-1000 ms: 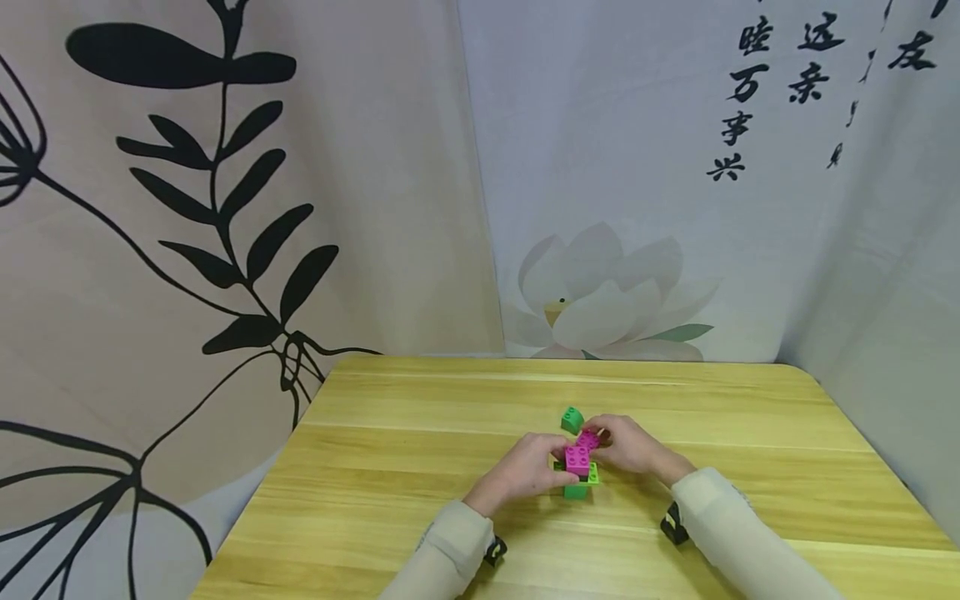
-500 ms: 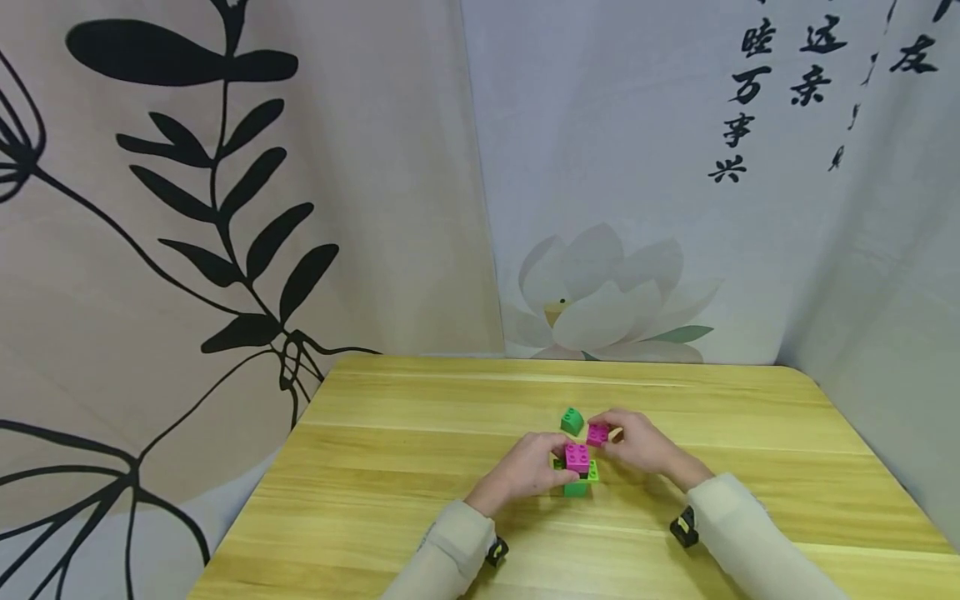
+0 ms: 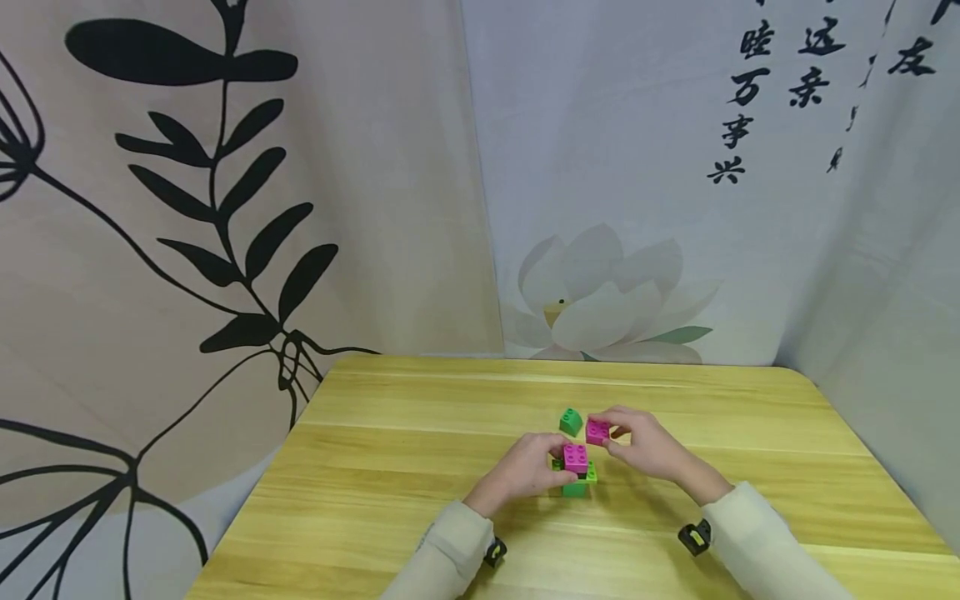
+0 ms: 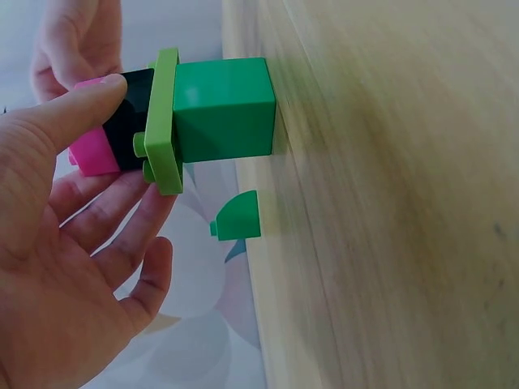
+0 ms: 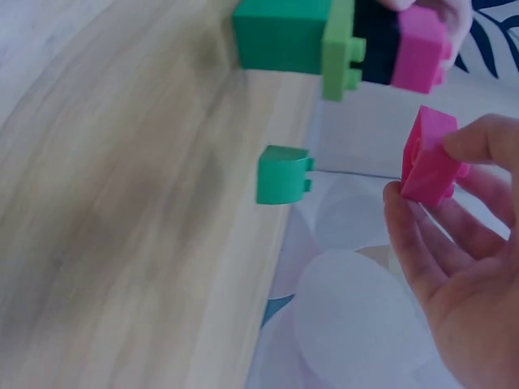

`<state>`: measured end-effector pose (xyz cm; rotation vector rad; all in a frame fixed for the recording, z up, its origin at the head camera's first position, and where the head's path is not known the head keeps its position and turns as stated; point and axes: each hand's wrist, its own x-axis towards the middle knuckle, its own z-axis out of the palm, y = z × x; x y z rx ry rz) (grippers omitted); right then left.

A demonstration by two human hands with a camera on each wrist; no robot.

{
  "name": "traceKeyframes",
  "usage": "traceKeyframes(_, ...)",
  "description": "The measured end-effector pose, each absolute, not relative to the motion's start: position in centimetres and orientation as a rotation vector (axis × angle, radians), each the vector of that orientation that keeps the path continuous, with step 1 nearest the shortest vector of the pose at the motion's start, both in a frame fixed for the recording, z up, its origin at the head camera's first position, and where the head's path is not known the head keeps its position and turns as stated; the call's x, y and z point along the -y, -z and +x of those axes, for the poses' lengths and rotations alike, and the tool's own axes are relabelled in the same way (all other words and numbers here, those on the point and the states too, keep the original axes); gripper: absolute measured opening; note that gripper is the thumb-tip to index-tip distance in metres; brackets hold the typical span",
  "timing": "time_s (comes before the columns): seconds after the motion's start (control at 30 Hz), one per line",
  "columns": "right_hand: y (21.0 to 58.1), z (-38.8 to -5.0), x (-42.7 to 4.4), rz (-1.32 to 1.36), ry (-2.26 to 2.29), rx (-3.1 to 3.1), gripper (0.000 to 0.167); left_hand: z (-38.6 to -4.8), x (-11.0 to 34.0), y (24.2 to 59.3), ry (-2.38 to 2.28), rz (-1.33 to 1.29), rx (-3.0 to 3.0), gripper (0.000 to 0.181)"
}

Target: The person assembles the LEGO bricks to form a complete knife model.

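Observation:
My left hand (image 3: 525, 467) grips a stack of toy building bricks, thumb and fingers on its black brick (image 4: 138, 105) and top pink brick (image 3: 576, 457). Below the black brick come a lime-green plate (image 4: 165, 121) and a green brick (image 4: 227, 109) at the bottom, which appears to stand on the table. Just right of the stack and apart from it, my right hand (image 3: 645, 446) pinches a separate pink brick (image 5: 434, 158) between thumb and fingers. Its studs face up in the head view.
A small green brick with a curved side (image 3: 571, 422) lies on the wooden table (image 3: 420, 417) behind the stack. Printed cloth (image 3: 390, 167) hangs behind the table. Each wrist wears a black camera (image 3: 694, 537).
The right hand has moved the separate pink brick away from the stack, to the right and slightly back, and now barely moves. The left hand and stack stay in place.

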<state>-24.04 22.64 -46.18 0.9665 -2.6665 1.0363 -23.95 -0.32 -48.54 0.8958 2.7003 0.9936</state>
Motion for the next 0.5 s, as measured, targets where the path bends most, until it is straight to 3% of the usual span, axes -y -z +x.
traceKeyframes(0.5, 43.7, -21.8, -21.1, 1.103, -1.103, 2.591, 0.03, -24.3, 0.5, 48.5, -0.997, 0.857, -2.665, 0.024)
